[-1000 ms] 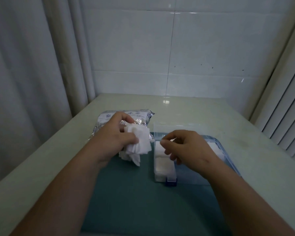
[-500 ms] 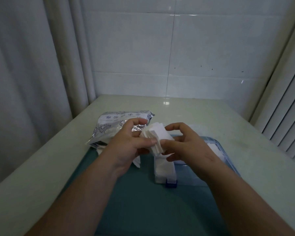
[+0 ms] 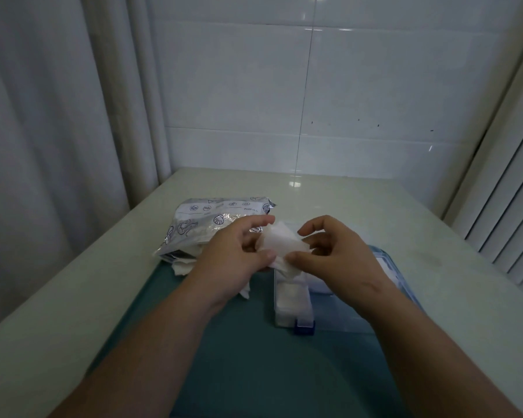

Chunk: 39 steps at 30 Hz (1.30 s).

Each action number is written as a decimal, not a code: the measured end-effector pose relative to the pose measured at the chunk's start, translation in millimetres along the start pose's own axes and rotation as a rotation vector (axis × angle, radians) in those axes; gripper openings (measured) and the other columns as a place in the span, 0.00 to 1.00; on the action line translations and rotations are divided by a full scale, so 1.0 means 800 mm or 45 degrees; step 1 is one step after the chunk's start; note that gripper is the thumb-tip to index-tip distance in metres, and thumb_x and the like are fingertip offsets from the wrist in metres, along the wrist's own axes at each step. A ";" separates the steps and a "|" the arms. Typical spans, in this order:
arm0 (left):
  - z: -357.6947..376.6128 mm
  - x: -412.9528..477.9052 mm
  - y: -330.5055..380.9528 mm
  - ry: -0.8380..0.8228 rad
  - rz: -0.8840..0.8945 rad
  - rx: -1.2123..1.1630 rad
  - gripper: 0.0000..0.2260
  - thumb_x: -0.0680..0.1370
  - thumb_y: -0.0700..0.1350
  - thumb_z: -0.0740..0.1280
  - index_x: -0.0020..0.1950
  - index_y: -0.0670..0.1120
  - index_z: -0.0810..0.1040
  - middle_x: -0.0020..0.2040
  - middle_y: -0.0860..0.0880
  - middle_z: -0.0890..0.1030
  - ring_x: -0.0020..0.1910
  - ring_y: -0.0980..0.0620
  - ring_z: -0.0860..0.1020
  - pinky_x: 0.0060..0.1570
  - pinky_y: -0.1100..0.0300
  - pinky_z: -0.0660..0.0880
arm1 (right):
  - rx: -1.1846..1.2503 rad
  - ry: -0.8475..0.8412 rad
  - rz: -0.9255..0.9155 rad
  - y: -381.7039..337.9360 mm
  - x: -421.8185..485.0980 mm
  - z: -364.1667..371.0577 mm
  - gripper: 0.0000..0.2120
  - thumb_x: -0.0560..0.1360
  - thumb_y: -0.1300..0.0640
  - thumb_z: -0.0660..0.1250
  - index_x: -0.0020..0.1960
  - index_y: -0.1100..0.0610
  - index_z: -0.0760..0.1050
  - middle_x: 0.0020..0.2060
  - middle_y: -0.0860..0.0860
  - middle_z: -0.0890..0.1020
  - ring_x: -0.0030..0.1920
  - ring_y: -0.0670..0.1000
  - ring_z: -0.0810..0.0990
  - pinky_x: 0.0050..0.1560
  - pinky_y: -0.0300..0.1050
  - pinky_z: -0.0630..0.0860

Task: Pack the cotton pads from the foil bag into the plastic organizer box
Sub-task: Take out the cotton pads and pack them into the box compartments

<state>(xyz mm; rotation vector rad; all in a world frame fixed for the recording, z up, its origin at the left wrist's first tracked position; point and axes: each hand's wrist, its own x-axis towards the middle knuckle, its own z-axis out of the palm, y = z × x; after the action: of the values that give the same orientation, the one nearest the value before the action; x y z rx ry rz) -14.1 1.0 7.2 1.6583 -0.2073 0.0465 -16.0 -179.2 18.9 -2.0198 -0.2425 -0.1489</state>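
Note:
Both hands hold a small stack of white cotton pads [image 3: 281, 245] above the left end of the clear plastic organizer box [image 3: 390, 267]. My left hand [image 3: 236, 254] grips the stack from the left, thumb and fingers curled round it. My right hand [image 3: 335, 251] pinches its right side. White pads [image 3: 290, 300] fill the box's left compartment, which has a blue latch [image 3: 305, 329] at its near end. The silver foil bag [image 3: 212, 224] lies behind my left hand, with loose pads [image 3: 183, 265] spilling from its near end.
A teal mat [image 3: 254, 372] covers the near part of the pale table [image 3: 344, 200]. A curtain hangs along the left, a tiled wall stands behind, and slatted blinds run down the right.
My right hand came up from the box to meet the left and took hold of the pad stack. Both hands now hold it between them, slightly higher and more to the right.

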 end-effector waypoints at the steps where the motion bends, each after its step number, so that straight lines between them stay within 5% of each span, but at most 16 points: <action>1: 0.000 0.001 -0.001 0.010 -0.011 -0.004 0.22 0.75 0.29 0.68 0.60 0.53 0.78 0.50 0.49 0.85 0.49 0.51 0.84 0.45 0.60 0.80 | -0.045 -0.031 -0.002 0.001 0.000 -0.001 0.17 0.68 0.54 0.76 0.49 0.43 0.72 0.43 0.43 0.82 0.41 0.46 0.83 0.43 0.44 0.83; 6: 0.007 0.001 -0.005 0.045 -0.063 0.129 0.16 0.70 0.34 0.69 0.50 0.53 0.80 0.47 0.50 0.84 0.49 0.48 0.81 0.51 0.47 0.80 | -0.282 -0.105 -0.021 0.003 0.000 -0.005 0.11 0.69 0.53 0.75 0.47 0.43 0.77 0.41 0.42 0.82 0.41 0.44 0.81 0.47 0.47 0.81; 9: 0.019 -0.002 0.004 0.167 -0.069 0.060 0.16 0.63 0.42 0.62 0.47 0.51 0.82 0.48 0.48 0.82 0.49 0.47 0.79 0.53 0.47 0.76 | -0.337 -0.120 -0.010 0.003 0.000 -0.006 0.12 0.69 0.54 0.76 0.47 0.44 0.76 0.41 0.42 0.81 0.41 0.44 0.80 0.47 0.46 0.81; 14: 0.043 -0.004 0.006 0.315 -0.076 -0.113 0.09 0.79 0.45 0.62 0.47 0.46 0.82 0.48 0.48 0.83 0.47 0.49 0.79 0.45 0.54 0.74 | -0.369 -0.177 0.013 0.004 -0.001 -0.001 0.13 0.67 0.54 0.77 0.47 0.45 0.76 0.43 0.42 0.81 0.43 0.44 0.80 0.47 0.46 0.81; 18: 0.053 0.001 -0.010 0.367 -0.061 0.058 0.09 0.79 0.42 0.61 0.45 0.47 0.81 0.42 0.52 0.80 0.41 0.53 0.75 0.39 0.58 0.69 | -0.233 -0.196 0.049 0.004 -0.002 0.000 0.19 0.67 0.55 0.78 0.52 0.46 0.72 0.47 0.46 0.80 0.41 0.49 0.83 0.43 0.47 0.83; 21: 0.053 0.004 -0.014 0.398 -0.071 0.115 0.09 0.80 0.43 0.60 0.46 0.47 0.79 0.42 0.53 0.80 0.42 0.53 0.76 0.42 0.56 0.71 | -0.020 -0.165 0.051 0.000 -0.004 0.001 0.13 0.72 0.53 0.73 0.51 0.47 0.71 0.47 0.49 0.80 0.37 0.51 0.84 0.40 0.48 0.83; 28: 0.059 0.007 -0.019 0.429 -0.052 0.151 0.10 0.81 0.46 0.60 0.43 0.44 0.75 0.38 0.49 0.75 0.39 0.51 0.72 0.41 0.55 0.69 | -0.198 -0.131 -0.003 -0.002 -0.004 0.006 0.05 0.76 0.52 0.69 0.46 0.50 0.74 0.44 0.47 0.80 0.34 0.48 0.83 0.39 0.48 0.83; 33: 0.056 0.008 -0.018 0.479 -0.056 0.137 0.12 0.82 0.47 0.59 0.43 0.44 0.75 0.37 0.50 0.75 0.39 0.50 0.72 0.41 0.55 0.68 | -0.332 -0.201 -0.049 -0.002 -0.005 0.003 0.15 0.68 0.52 0.77 0.47 0.44 0.73 0.46 0.43 0.81 0.37 0.45 0.82 0.42 0.46 0.82; 39: 0.057 0.002 -0.006 0.448 -0.099 -0.156 0.13 0.81 0.48 0.59 0.40 0.46 0.76 0.38 0.49 0.77 0.38 0.52 0.74 0.41 0.55 0.70 | -0.316 -0.045 -0.086 -0.001 -0.002 0.000 0.13 0.68 0.52 0.76 0.45 0.45 0.73 0.43 0.44 0.81 0.39 0.46 0.81 0.42 0.49 0.82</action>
<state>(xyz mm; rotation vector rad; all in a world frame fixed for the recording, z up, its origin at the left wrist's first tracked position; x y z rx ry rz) -15.9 -43.8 -1.5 1.5067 0.1193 0.2599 -17.8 -179.0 19.2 -2.2631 -0.3277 -0.1936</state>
